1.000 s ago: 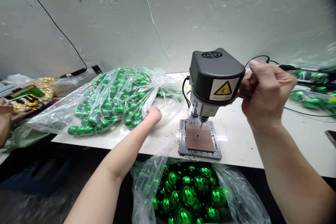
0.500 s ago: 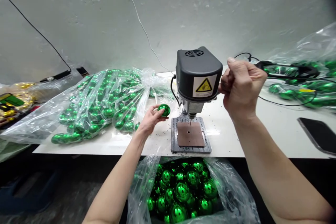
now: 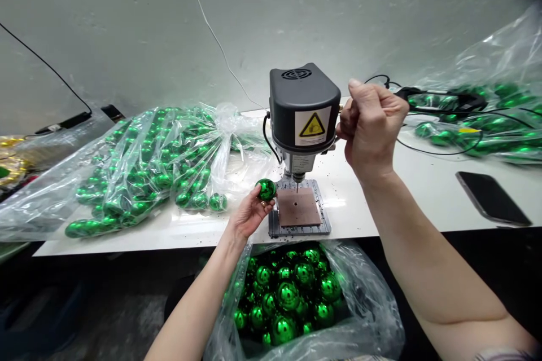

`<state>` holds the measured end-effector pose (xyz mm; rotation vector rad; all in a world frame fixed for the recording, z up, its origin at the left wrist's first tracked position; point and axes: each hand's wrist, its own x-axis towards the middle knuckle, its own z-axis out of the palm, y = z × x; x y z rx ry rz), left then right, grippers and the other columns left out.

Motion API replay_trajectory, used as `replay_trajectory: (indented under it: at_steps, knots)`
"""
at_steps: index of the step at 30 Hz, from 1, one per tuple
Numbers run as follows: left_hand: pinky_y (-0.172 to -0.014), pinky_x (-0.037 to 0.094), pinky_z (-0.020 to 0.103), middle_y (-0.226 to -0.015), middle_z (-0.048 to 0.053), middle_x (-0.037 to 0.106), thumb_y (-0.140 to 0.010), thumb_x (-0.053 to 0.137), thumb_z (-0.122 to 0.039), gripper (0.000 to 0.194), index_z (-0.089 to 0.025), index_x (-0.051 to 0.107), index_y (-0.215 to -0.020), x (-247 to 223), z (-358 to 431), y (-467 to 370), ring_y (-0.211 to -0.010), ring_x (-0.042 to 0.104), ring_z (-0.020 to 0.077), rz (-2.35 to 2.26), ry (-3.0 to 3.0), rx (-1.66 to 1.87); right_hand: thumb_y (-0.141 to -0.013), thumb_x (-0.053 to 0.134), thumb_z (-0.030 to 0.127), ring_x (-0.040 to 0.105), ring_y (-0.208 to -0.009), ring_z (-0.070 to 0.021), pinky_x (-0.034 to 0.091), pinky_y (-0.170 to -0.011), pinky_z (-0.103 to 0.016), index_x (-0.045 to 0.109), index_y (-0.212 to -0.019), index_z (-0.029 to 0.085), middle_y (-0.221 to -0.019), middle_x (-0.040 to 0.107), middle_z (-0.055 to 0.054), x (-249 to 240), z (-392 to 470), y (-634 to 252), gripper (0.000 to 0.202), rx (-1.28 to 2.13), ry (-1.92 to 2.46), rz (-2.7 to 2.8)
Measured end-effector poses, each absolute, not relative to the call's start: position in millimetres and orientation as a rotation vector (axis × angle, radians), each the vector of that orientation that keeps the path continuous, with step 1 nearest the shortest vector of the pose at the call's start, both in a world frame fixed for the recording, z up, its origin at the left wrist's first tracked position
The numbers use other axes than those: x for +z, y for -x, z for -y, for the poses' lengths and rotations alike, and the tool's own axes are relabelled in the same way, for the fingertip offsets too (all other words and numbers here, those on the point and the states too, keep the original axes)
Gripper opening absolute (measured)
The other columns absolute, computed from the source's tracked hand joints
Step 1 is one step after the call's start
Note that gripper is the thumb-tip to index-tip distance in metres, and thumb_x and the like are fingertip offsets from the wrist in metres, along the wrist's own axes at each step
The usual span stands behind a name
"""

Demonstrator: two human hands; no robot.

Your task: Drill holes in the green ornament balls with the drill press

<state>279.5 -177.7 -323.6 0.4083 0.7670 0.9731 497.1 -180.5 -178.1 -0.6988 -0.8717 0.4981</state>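
Observation:
My left hand (image 3: pixel 253 210) holds a shiny green ball (image 3: pixel 266 189) between thumb and fingers, just left of the brown pad (image 3: pixel 298 215) on the drill press base. Above the pad, the black drill press (image 3: pixel 304 107) points its bit down near a small hole in the pad. My right hand (image 3: pixel 372 124) is closed in a fist at the right side of the drill head; the handle it seems to grip is mostly hidden by the fingers. Below the table edge, an open plastic bag (image 3: pixel 368 304) holds several green balls (image 3: pixel 288 295).
Clear bags of green balls (image 3: pixel 144 163) lie on the white table (image 3: pixel 355 211) at the left, with more bagged balls (image 3: pixel 512 138) at the right. A phone (image 3: pixel 493 198) lies near the right front edge. Black cables (image 3: pixel 449 153) run behind my right hand.
My left hand has turned and brought the green ball closer to the pad and the drill bit. My right hand stays closed beside the drill head. The whole view has shifted slightly.

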Motion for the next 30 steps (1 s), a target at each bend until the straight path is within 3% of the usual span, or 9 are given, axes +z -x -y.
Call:
replay_trajectory:
  at_steps: [5,10,14,17,22,27,30]
  knots:
    - [-0.057,0.051,0.024,-0.09,0.017,0.071,-0.103,0.036,-0.036,0.036,-0.011,0.061,-0.101,-323.1,178.9,-277.6,-0.065,0.063,0.015,-0.746,-0.372,0.904,-0.084,0.063,0.027,0.028,-0.037,-0.0049,0.019,-0.035,-0.026,0.039,-0.05,0.022,-0.044,0.035,0.007,-178.4,179.9,-497.8,0.043,0.488,0.717,0.874]
    - [-0.062,0.05,0.024,-0.095,0.01,0.071,-0.088,0.068,-0.038,0.027,-0.014,0.063,-0.099,-331.8,185.6,-279.2,-0.07,0.061,0.0128,-0.752,-0.496,0.927,-0.083,0.069,0.04,0.028,-0.038,-0.006,0.021,-0.034,-0.026,0.036,-0.051,0.023,-0.046,0.034,0.006,-179.4,178.6,-498.3,0.049,0.461,0.746,0.891]
    - [-0.06,0.046,0.023,-0.093,0.006,0.07,-0.071,0.085,-0.037,0.047,-0.014,0.062,-0.104,-345.0,190.3,-289.1,-0.071,0.062,0.012,-0.914,-0.827,1.012,-0.084,0.067,0.045,0.029,-0.038,-0.0057,0.022,-0.034,-0.025,0.036,-0.052,0.023,-0.046,0.034,0.006,-178.7,179.1,-497.8,0.05,0.449,0.758,0.901]
    - [-0.062,0.046,0.023,-0.098,0.007,0.071,-0.066,0.089,-0.038,0.061,-0.013,0.063,-0.115,-351.7,192.0,-298.7,-0.076,0.063,0.0133,-1.03,-1.041,1.035,-0.086,0.065,0.046,0.029,-0.037,-0.0054,0.023,-0.035,-0.024,0.035,-0.052,0.023,-0.046,0.033,0.006,-177.9,179.1,-497.7,0.051,0.436,0.783,0.918]
    - [-0.063,0.047,0.025,-0.095,0.005,0.07,-0.074,0.082,-0.041,0.067,-0.015,0.06,-0.131,-359.9,189.0,-311.4,-0.071,0.06,0.0129,-1.074,-1.211,0.947,-0.085,0.066,0.038,0.028,-0.037,-0.0051,0.021,-0.035,-0.024,0.035,-0.051,0.022,-0.045,0.033,0.006,-177.0,178.6,-497.5,0.049,0.474,0.736,0.893]
    - [-0.074,0.049,0.026,-0.097,0.006,0.071,-0.07,0.085,-0.036,0.059,-0.015,0.065,-0.122,-370.4,181.7,-322.0,-0.083,0.063,0.0156,-1.019,-1.281,1.001,-0.083,0.067,0.034,0.027,-0.037,-0.0055,0.019,-0.034,-0.025,0.036,-0.05,0.022,-0.044,0.034,0.007,-178.2,178.3,-497.6,0.047,0.475,0.711,0.881]
    - [-0.068,0.048,0.025,-0.089,0.004,0.07,-0.068,0.086,-0.036,0.06,-0.015,0.066,-0.12,-373.7,179.3,-324.3,-0.075,0.061,0.0143,-1.079,-1.286,1.009,-0.085,0.066,0.039,0.029,-0.037,-0.0055,0.021,-0.035,-0.025,0.034,-0.052,0.022,-0.045,0.033,0.006,-178.2,176.5,-498.3,0.049,0.463,0.767,0.887]
